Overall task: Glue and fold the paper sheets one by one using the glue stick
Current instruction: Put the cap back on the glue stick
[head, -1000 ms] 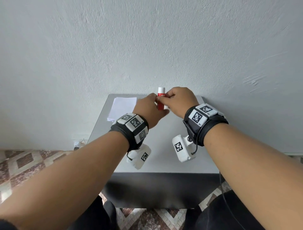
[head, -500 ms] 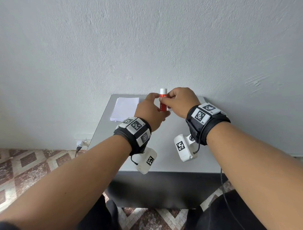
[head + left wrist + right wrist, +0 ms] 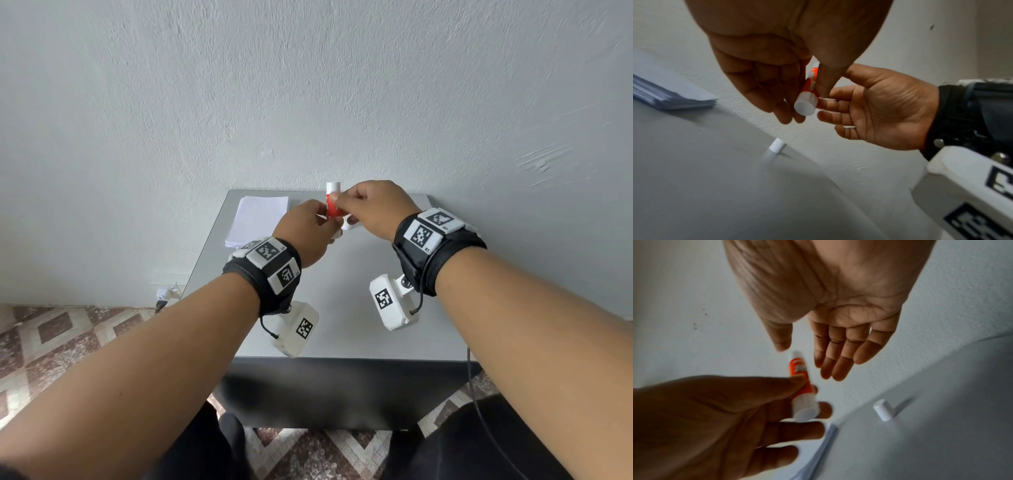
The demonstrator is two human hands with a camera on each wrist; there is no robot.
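Left hand fingers pinching glue stick, right hand fingers released, cap on table, paper stack nearby

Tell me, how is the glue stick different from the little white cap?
The glue stick is orange with white ends; the cap is all white. The glue stick is up in the air, pinched by the left hand; the cap rests alone on the table. The glue stick is longer than the cap. Both are round tubes.

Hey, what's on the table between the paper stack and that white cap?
Nothing: the left wrist view shows bare grey table between the paper stack and the white cap. In the head view the left hand hides it.
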